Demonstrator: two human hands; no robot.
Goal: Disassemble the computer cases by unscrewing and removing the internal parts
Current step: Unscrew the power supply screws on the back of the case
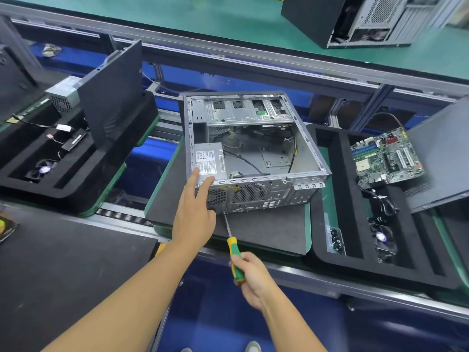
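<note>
An open grey computer case [308, 158] lies on its side on a dark mat, rear panel toward me. A power supply [208, 161] with a white label sits in its near left corner, with loose cables beside it. My left hand [195, 212] rests flat on the rear panel's left end, fingers straight and reaching up to the power supply. My right hand [251, 275] grips the yellow-green handle of a screwdriver [233, 247]. Its tip touches the bottom edge of the rear panel, just right of my left hand.
A black foam tray [355, 265] on the right holds a motherboard [385, 156], a fan [382, 237], a small bin of screws [335, 239] and a side panel [441, 158]. A left tray [76, 189] holds another power supply, panel and fan. Another case [368, 19] stands behind.
</note>
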